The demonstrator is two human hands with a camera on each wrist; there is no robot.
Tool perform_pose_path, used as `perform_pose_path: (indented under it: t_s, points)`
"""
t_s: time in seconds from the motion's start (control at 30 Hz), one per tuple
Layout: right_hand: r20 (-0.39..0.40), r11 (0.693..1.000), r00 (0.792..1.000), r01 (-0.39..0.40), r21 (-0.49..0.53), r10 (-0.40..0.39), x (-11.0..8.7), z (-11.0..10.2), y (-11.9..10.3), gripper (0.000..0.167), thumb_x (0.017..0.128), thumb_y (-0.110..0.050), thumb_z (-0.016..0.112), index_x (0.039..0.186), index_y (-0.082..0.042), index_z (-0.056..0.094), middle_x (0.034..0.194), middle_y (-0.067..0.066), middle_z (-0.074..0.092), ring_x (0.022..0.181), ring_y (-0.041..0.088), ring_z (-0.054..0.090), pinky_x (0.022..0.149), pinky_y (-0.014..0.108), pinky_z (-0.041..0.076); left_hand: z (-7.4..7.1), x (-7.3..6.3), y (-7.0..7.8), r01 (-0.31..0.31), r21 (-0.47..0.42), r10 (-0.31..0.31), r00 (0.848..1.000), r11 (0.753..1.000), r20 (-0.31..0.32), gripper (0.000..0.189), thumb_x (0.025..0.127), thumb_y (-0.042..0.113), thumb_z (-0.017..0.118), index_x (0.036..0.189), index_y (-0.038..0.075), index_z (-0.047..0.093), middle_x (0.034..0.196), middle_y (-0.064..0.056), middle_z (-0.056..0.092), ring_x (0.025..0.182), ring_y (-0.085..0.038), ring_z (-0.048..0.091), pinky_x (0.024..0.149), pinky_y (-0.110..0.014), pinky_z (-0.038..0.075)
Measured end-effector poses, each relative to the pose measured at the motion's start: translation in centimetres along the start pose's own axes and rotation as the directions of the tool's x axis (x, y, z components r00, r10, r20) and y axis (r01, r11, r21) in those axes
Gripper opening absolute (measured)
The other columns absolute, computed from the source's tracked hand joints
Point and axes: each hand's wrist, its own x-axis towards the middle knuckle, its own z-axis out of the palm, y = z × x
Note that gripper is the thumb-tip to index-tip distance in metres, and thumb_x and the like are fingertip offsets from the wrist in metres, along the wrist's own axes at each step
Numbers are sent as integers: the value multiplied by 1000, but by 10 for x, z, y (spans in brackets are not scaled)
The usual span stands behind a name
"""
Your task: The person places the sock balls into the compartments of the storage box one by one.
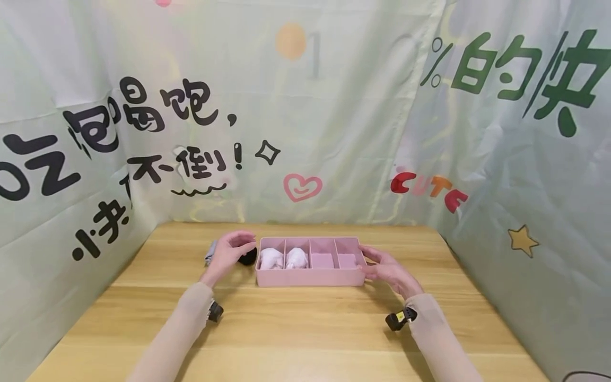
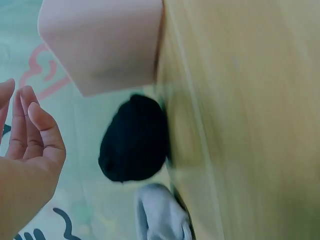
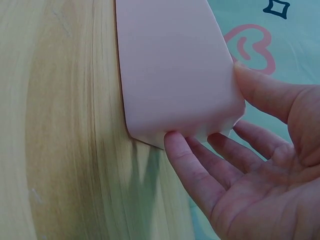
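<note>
A pink divided box (image 1: 310, 277) stands on the table, its compartments in one row. Balled white cloth bundles, like rolled socks, fill the two left compartments: one white bundle (image 1: 271, 259) at the end, another white bundle (image 1: 297, 258) beside it. My right hand (image 1: 389, 270) holds the box's right end, thumb at the rim and fingers against the end wall (image 3: 185, 75). My left hand (image 1: 231, 252) hovers past the left end, fingers loosely bent with nothing in them. Close by it lies a black balled cloth (image 2: 134, 140), partly hidden by the hand in the head view.
A grey cloth piece (image 2: 160, 212), sock-like, lies beyond the black ball, mostly behind my left hand in the head view. The wooden table (image 1: 286, 329) ends at printed fabric curtains (image 1: 334, 106) on the back and both sides.
</note>
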Motion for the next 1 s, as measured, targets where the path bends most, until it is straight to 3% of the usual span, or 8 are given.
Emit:
perform_pose_path:
  t_s: [0.3,0.57,0.83,1.0]
  points:
    - [2,1000,1000,-13,-11,13,-1,4,-1,74,94,-6,63,155,-5,23,160,23,20,140,44,34,98,38,52,-24,-2,-7,21,0,-21,999,1000,-26,25,85,7,76,109,3,70,92,5,73,78,-4,63,63,-20,50]
    - [21,1000,1000,-3,13,3,0,2,-6,73,94,-2,60,156,-3,21,161,23,16,143,46,26,104,45,47,-41,-3,-8,-3,-27,2,999,1000,-41,39,85,5,75,118,-11,62,93,5,73,83,-4,65,68,-19,52]
    - [12,1000,1000,-21,19,20,2,3,-3,73,94,-1,60,156,-5,22,161,22,17,144,44,26,101,41,50,-67,-3,-15,9,-11,-9,998,1000,69,41,87,0,70,124,-12,58,102,14,72,94,-5,67,79,-19,54]
    - [16,1000,1000,-22,21,22,1,3,-4,74,94,-3,62,156,-5,22,161,22,16,143,44,27,100,39,50,-80,-1,-18,48,12,-49,995,999,82,45,87,0,70,128,-11,55,100,21,69,97,-5,65,82,-18,53]
